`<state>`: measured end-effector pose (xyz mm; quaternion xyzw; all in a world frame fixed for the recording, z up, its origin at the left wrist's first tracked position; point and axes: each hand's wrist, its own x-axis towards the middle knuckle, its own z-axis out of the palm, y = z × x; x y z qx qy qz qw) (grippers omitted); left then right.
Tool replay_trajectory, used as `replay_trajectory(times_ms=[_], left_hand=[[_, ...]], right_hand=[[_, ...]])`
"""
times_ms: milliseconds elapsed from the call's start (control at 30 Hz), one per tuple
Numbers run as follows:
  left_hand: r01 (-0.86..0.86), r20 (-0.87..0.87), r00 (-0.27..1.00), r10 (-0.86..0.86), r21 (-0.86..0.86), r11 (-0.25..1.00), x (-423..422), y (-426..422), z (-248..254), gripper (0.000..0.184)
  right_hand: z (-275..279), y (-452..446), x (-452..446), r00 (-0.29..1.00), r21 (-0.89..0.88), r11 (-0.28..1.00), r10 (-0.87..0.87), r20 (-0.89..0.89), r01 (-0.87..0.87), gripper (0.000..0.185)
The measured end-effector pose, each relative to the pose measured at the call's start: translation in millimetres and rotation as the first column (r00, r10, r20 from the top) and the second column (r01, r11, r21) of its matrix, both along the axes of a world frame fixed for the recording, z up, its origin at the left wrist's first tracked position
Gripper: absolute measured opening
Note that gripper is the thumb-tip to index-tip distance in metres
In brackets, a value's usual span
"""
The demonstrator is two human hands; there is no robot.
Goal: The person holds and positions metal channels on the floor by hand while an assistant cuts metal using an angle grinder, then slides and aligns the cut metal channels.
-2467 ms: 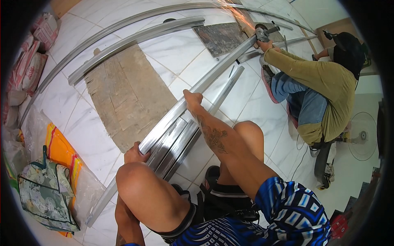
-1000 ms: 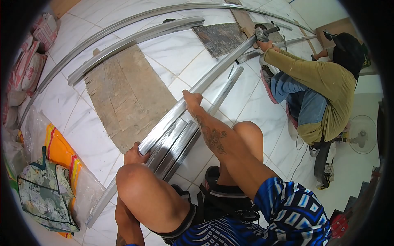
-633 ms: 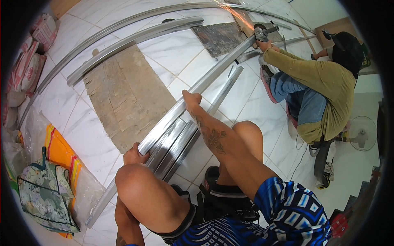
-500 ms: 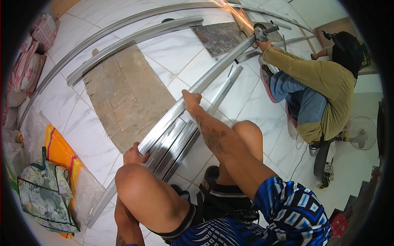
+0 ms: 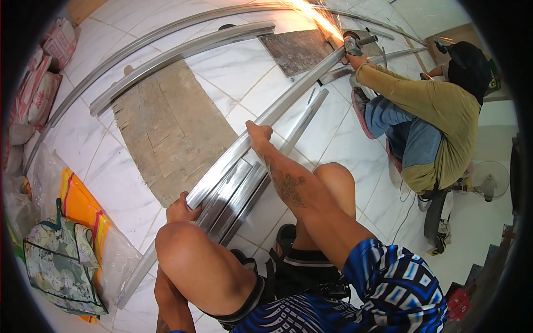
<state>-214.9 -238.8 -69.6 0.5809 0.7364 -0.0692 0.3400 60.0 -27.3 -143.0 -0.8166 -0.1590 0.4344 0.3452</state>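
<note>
A long metal channel (image 5: 222,161) runs diagonally from the lower left up to the co-worker's angle grinder (image 5: 353,44). My left hand (image 5: 183,208) is closed around its lower part, beside my knee. Farther up, my right hand (image 5: 259,133) grips the same channel near mid-length, thumb on top. Bright sparks (image 5: 316,15) spray up and left from the grinder at the channel's far end. Beneath and beside the held piece lie several shorter metal channels (image 5: 239,191). The fingers of both hands are partly hidden by the metal.
A co-worker (image 5: 444,116) crouches at the right, holding the grinder. A worn brown board (image 5: 172,127) and a dark board (image 5: 297,51) lie on the tiles. More channels (image 5: 183,51) curve behind. Left are sacks (image 5: 41,100) and a patterned bag (image 5: 61,261). A fan (image 5: 489,181) stands right.
The sparks stopped at 1.0 s ago, then came back and are now brighter and wider. My hands and the held channel have stayed in place.
</note>
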Motion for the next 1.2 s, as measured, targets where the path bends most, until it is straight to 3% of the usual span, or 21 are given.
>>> replay_trajectory(times_ms=[33,133,433,533,733,1200], left_hand=[[-0.001,0.002,1.000,0.001,-0.003,1.000,0,0,0,0.067],[-0.002,-0.008,1.000,0.002,-0.015,1.000,0,1,0,0.067],[0.004,0.010,1.000,-0.003,-0.025,1.000,-1,1,-1,0.066],[0.031,-0.008,1.000,-0.030,0.083,0.996,-2,-4,-9,0.063],[0.023,-0.006,1.000,-0.023,0.075,0.997,-2,-3,-7,0.062],[0.040,-0.010,0.999,-0.039,0.092,0.995,-3,-4,-8,0.063]], right_hand=[[-2,0,0,1.000,0.003,1.000,-0.001,-0.004,0.001,0.083],[-13,2,-1,0.996,0.027,0.999,-0.030,0.087,0.028,0.056],[-6,1,-5,0.985,0.032,0.997,-0.070,0.157,0.066,0.053],[-22,4,1,0.995,0.020,0.999,-0.042,0.090,0.040,0.050],[-28,5,-1,0.989,0.050,0.996,-0.080,0.126,0.075,0.046],[-20,4,-1,0.990,0.033,0.997,-0.071,0.121,0.067,0.057]])
